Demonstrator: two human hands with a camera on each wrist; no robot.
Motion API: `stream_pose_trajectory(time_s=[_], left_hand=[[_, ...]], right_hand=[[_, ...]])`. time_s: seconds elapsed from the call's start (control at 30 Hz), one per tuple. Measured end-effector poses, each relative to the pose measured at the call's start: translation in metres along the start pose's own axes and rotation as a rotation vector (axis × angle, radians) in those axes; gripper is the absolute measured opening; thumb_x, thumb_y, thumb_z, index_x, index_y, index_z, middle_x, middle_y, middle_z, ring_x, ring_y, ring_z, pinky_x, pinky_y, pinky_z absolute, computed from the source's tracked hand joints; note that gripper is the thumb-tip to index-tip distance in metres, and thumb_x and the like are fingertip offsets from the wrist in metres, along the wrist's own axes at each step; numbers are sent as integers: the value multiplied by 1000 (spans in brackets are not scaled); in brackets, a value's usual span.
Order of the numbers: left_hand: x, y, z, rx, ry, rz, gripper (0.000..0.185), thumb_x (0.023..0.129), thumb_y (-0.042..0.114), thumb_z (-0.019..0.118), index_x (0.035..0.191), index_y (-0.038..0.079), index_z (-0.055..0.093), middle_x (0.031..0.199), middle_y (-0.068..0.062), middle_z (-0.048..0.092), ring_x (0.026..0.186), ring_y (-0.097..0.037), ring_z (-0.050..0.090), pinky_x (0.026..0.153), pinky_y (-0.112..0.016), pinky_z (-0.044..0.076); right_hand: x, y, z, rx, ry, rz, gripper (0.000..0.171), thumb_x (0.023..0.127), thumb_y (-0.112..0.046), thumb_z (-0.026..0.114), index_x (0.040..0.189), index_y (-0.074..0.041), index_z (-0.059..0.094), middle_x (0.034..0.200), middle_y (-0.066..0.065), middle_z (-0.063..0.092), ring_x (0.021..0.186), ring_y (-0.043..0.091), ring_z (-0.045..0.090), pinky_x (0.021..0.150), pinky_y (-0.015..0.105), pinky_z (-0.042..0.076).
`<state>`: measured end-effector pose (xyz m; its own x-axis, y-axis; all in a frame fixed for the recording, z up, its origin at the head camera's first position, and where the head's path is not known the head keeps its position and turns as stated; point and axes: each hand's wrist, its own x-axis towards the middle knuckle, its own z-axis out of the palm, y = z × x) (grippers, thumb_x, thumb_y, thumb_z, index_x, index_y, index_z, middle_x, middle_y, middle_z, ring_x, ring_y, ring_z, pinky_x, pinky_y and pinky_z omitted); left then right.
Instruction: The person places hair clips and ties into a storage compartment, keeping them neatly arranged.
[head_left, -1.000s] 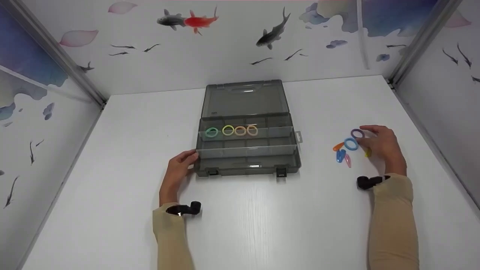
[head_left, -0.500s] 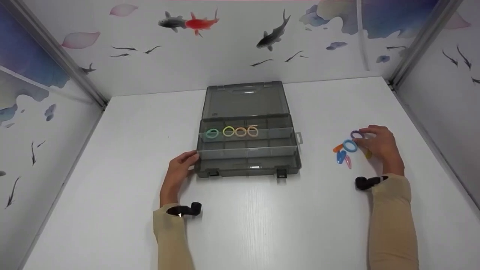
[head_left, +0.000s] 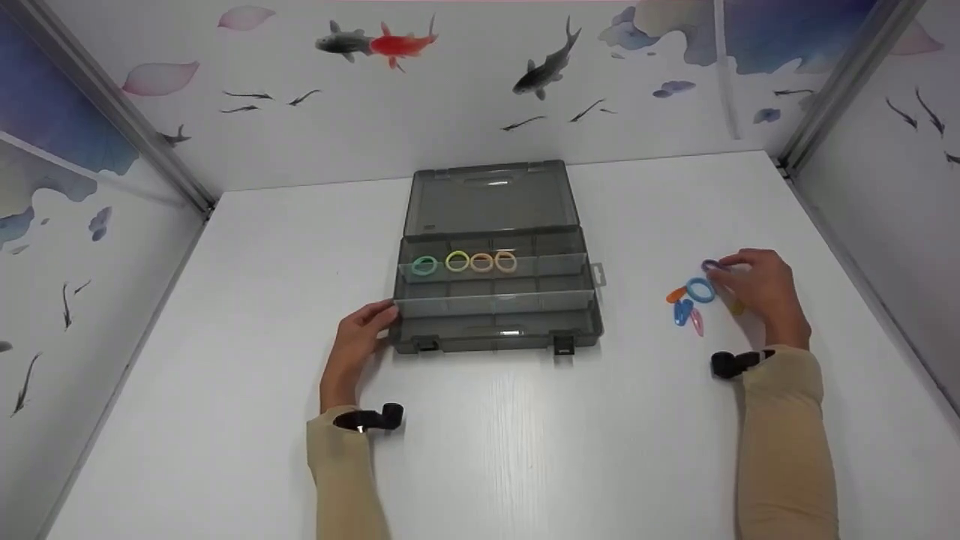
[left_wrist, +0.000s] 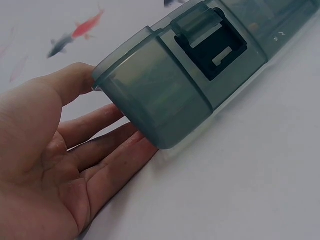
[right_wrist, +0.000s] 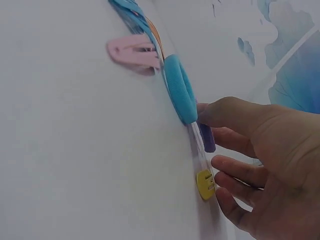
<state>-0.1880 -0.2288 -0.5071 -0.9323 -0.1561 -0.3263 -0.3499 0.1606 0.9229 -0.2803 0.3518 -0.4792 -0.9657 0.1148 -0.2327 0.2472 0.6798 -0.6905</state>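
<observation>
My right hand [head_left: 761,289] pinches a purple hair tie [right_wrist: 206,139] between thumb and forefinger, its other fingers loosely spread. Beside it a light blue hair tie [head_left: 700,290] stands close to the thumb. A yellow snap hair clip [right_wrist: 205,185] lies by the lower fingertips, mostly covered by the hand in the head view. My left hand [head_left: 360,341] rests against the left side of a grey see-through compartment box [head_left: 495,343], with the thumb at its rim and the nearly straight fingers touching low on its corner [left_wrist: 160,125].
Orange [head_left: 676,295], blue [head_left: 682,312] and pink [head_left: 697,322] hair clips lie left of my right hand. Several hair ties, among them a green one [head_left: 424,265], sit in the box's back row. Its lid [head_left: 491,201] lies back toward the fish-printed wall.
Between my right thumb and forefinger, the purple hair tie has tipped so that it shows narrower. The light blue one has shifted slightly. My left hand and the box stay put.
</observation>
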Motion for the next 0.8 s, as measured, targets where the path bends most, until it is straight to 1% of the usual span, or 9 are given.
stream_pose_trajectory(time_s=[0.1, 0.17, 0.33, 0.47, 0.6, 0.73, 0.8], left_hand=[[-1, -1, 0, -1, 4, 4, 49, 97, 40, 65, 140, 16, 59, 147, -7, 54, 137, -24, 49, 115, -47, 39], [-1, -1, 0, -1, 0, 11, 48, 97, 39, 65, 139, 16, 59, 147, -7, 55, 137, -24, 49, 115, -47, 39], [0, -1, -1, 2, -1, 31, 49, 97, 41, 65, 139, 16, 59, 147, -7, 56, 137, -25, 50, 115, -48, 39], [0, -1, -1, 11, 0, 32, 50, 97, 42, 65, 139, 17, 59, 146, -7, 56, 136, -24, 51, 115, -47, 39], [-1, -1, -1, 13, -5, 28, 51, 96, 43, 65, 139, 17, 59, 147, -6, 55, 136, -25, 51, 115, -48, 39], [-2, 0, -1, 6, -6, 19, 50, 96, 43, 66, 139, 18, 59, 148, -5, 54, 137, -23, 50, 115, -47, 40], [-2, 0, 0, -4, -9, 22, 50, 97, 41, 65, 140, 16, 58, 148, -7, 54, 137, -24, 50, 114, -47, 40]], right_hand=[[-1, -4, -3, 20, -1, 11, 71, 96, -55, 59, 143, -3, 49, 164, 28, 15, 148, 54, 19, 114, 71, 26], [-3, -9, -6, 36, 11, -4, 71, 96, -55, 59, 144, -3, 49, 165, 26, 15, 150, 53, 15, 115, 70, 24], [-6, -28, -8, 51, 72, -88, 66, 96, -51, 61, 140, -2, 54, 165, 23, 21, 154, 47, 10, 119, 66, 21], [-9, -44, -7, 34, 97, -138, 63, 96, -49, 63, 138, -3, 56, 164, 21, 24, 154, 45, 13, 119, 64, 22], [-11, -56, -2, 19, 103, -199, 56, 95, -43, 66, 134, -3, 59, 162, 20, 30, 153, 44, 19, 118, 62, 28], [-14, -65, 5, 14, 89, -243, 53, 94, -41, 69, 131, -4, 61, 157, 20, 38, 147, 44, 31, 113, 60, 38], [-14, -68, 9, 21, 82, -264, 52, 94, -40, 69, 131, -4, 62, 153, 20, 42, 142, 43, 38, 110, 58, 42]])
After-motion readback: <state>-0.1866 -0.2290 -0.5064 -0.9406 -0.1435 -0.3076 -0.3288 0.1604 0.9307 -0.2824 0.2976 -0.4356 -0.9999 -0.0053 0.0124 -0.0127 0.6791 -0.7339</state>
